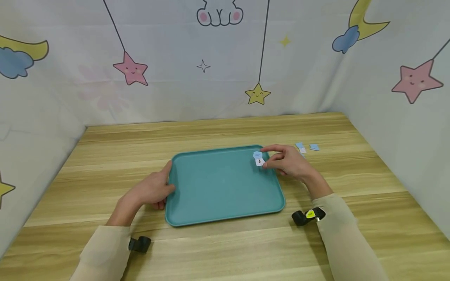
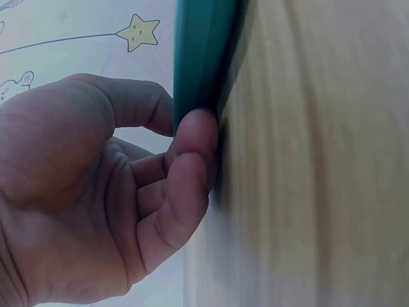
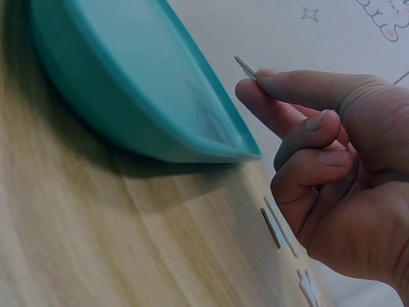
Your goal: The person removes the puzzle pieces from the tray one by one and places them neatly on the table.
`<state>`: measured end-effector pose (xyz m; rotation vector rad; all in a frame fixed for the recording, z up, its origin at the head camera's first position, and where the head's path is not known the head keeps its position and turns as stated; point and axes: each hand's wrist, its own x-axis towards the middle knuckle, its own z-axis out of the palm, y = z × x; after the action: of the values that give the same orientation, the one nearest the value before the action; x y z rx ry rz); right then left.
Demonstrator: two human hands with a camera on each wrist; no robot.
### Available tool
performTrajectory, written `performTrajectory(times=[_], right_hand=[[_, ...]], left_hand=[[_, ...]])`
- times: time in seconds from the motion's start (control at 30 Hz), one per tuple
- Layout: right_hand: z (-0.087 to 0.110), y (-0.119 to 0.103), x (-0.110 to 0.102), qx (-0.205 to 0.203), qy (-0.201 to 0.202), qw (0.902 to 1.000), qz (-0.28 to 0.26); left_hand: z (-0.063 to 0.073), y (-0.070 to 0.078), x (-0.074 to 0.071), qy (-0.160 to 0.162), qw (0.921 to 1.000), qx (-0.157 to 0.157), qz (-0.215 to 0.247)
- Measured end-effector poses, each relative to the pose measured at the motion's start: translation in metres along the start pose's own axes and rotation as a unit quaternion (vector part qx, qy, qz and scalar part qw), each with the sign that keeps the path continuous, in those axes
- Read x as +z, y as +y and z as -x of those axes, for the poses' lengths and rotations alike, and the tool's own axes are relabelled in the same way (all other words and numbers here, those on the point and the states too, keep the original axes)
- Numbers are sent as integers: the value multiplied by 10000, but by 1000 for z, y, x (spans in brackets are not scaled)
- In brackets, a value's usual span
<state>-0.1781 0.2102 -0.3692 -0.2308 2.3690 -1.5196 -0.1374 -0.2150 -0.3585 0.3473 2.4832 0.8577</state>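
A shallow teal tray (image 1: 225, 183) lies on the wooden table. At its left side, my left hand (image 1: 154, 189) grips the rim; in the left wrist view, the thumb is on one side of the tray wall (image 2: 198, 57) and curled fingertips (image 2: 190, 173) touch the other. Over the tray's back right corner, my right hand (image 1: 290, 162) pinches a small light-blue and white jigsaw puzzle piece (image 1: 259, 159) with a tiny dark mark. The right wrist view shows this thin piece (image 3: 244, 66) edge-on between thumb and finger, above the tray, with the other fingers curled.
Several more blue and white puzzle pieces (image 1: 314, 147) lie on the table beyond my right hand. The wooden tabletop (image 1: 225, 253) meets a white cloth backdrop (image 1: 168, 101) with printed stars at the back and sides. Each wrist carries a small black camera (image 1: 140, 244).
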Motion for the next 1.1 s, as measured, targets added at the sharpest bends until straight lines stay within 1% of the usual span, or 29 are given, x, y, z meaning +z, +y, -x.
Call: performTrajectory(times=[0.27,0.47,0.67,1.1], right_hand=[[-1,4,-3,126,26,9999,-96],[2,4,-11,164,25,9998,-94],[7,6,-20,253,177,9994,-175],[19,14,-45,297,428,9983,-253]], left_hand=[[-1,-1,-1,-27,10000,-19,17],[0,-1,-1,-34,10000,-32,41],[0,-1,-1,-31,10000,-40,30],[3,1,3,5,10000,-34,73]])
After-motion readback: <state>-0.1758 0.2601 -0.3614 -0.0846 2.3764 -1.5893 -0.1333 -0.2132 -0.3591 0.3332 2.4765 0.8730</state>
